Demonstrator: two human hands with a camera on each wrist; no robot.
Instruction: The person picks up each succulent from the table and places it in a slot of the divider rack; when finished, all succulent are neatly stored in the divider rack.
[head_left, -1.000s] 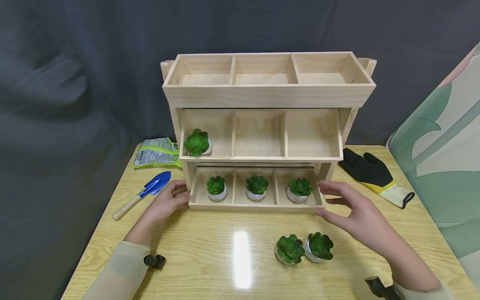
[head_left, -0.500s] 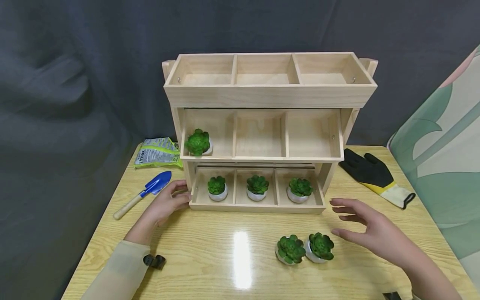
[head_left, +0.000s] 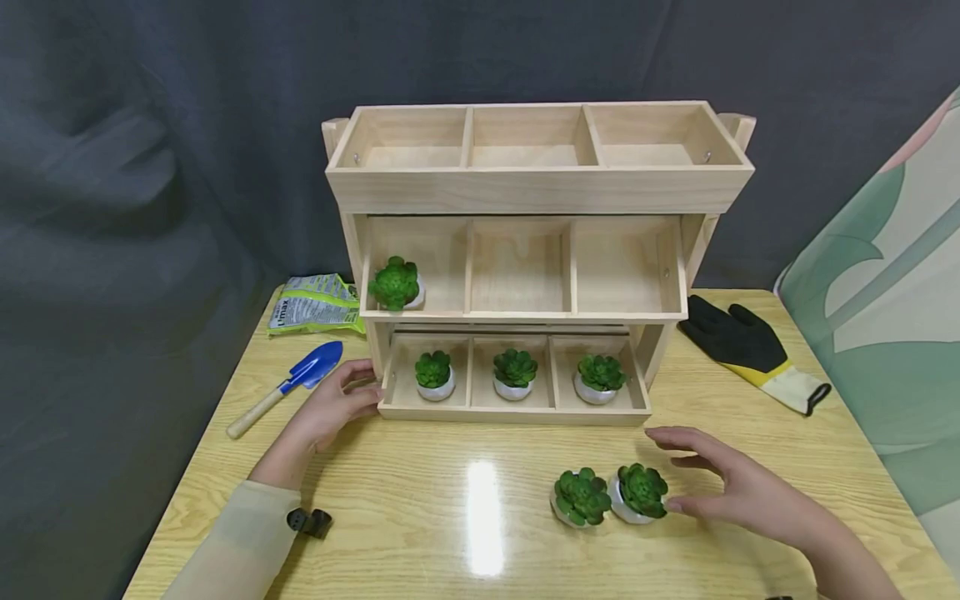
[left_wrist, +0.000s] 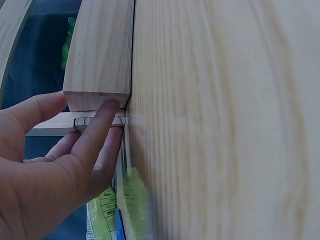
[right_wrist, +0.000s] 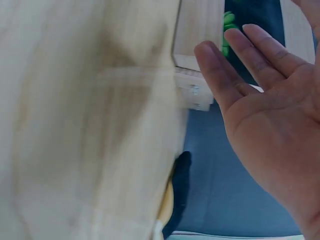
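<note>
My left hand (head_left: 337, 408) rests at the left end of a wooden three-tier planter shelf (head_left: 540, 193). In the left wrist view its fingertips (left_wrist: 111, 111) touch the bottom box's end. My right hand (head_left: 750, 492) is spread over the table, its thumb close beside a potted succulent (head_left: 641, 490) in a white pot. A second potted succulent (head_left: 581, 497) stands just left of that one. In the bottom tier sit three more, the left (head_left: 434, 375), middle (head_left: 514, 373) and right (head_left: 599, 378). Another succulent (head_left: 396, 284) leans in the middle tier's left compartment.
A blue trowel (head_left: 288, 386) with a wooden handle lies left of the shelf, in front of a green-and-white bag (head_left: 315, 306). To the right lies a black and yellow glove (head_left: 738, 342). Dark cloth (head_left: 525, 50) hangs behind the wooden table (head_left: 405, 517).
My right hand has left the right end of the shelf's bottom box and come down toward the two succulents on the table. The left hand has stayed in place.
</note>
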